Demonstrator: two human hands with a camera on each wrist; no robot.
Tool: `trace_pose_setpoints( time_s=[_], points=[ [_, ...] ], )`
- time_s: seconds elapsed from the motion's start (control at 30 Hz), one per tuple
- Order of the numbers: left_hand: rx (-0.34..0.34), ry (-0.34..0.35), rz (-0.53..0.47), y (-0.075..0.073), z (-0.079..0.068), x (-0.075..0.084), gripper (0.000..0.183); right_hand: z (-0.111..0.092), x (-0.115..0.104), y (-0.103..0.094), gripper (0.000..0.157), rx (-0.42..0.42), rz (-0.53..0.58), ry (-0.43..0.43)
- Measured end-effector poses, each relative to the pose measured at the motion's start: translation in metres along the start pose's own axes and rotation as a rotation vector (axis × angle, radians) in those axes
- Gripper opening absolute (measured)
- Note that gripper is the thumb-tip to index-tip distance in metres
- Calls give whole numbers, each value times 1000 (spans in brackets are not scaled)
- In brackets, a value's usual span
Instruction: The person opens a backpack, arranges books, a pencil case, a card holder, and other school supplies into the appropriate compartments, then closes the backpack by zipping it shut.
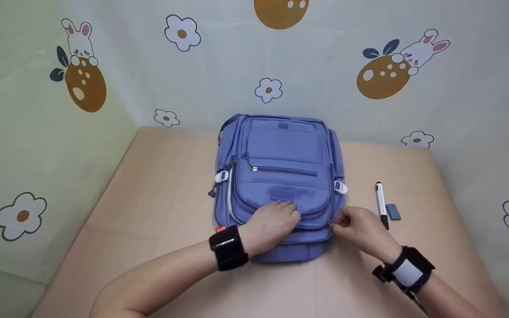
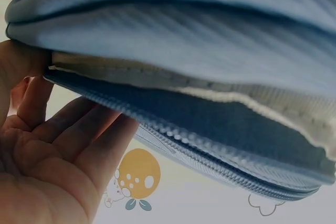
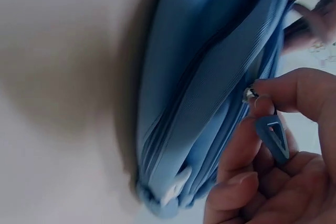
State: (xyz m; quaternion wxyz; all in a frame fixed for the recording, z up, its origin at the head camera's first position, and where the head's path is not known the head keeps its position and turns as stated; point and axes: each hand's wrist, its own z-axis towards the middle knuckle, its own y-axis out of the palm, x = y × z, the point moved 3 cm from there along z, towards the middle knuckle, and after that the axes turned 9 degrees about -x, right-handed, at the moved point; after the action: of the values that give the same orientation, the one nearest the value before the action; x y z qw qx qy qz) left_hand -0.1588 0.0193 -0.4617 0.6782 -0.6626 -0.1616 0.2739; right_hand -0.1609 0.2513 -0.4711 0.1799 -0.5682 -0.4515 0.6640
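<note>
A blue-purple backpack (image 1: 287, 145) lies front up on the table. Its front pocket (image 2: 210, 114) gapes along the lower edge, with the zipper teeth and a pale lining showing in the left wrist view. My left hand (image 1: 272, 223) lies over the lower front; its fingers (image 2: 100, 129) are against the outside of the pocket's front panel, and the thumb is at the zipped rim. At the bag's lower right corner, my right hand (image 1: 362, 227) pinches the metal zipper slider (image 3: 249, 95) between thumb and forefinger. The blue triangular zipper pull (image 3: 274, 137) hangs against its fingers.
To the right of the bag lie a white and black marker (image 1: 381, 201) and a small blue-grey eraser-like block (image 1: 393, 212). White buckles (image 1: 340, 187) sit on the bag's sides. A printed curtain (image 1: 219, 79) stands behind the table (image 1: 148, 190).
</note>
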Motion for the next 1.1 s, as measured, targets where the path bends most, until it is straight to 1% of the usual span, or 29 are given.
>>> trace_pose_setpoints(
  time_s=[0.13,0.2,0.27,0.4,0.57,0.77,0.9,1.0,1.1],
  points=[
    [-2,1,6,-1,1,0,5,-3,-11,7,10,-98,100,-12],
    [-4,0,4,-2,0,0,5,-2,-14,10,9,-127,129,-14],
    [-5,3,3,-2,-1,0,6,-1,-15,11,11,-136,145,-5],
    [10,20,1,-3,-7,-2,9,-1,-13,13,14,-140,144,14],
    [30,46,3,-4,-20,-9,9,-3,-11,13,15,-139,126,21],
    [46,42,27,-4,-43,-27,11,-5,-11,11,13,-120,111,27],
    [78,29,36,-2,-57,-40,12,-5,-10,11,14,-102,110,36],
    [107,21,32,0,-65,-48,13,-6,-10,10,15,-100,116,55],
    [120,18,26,3,-69,-52,13,-6,-11,11,15,-109,128,63]
  ],
)
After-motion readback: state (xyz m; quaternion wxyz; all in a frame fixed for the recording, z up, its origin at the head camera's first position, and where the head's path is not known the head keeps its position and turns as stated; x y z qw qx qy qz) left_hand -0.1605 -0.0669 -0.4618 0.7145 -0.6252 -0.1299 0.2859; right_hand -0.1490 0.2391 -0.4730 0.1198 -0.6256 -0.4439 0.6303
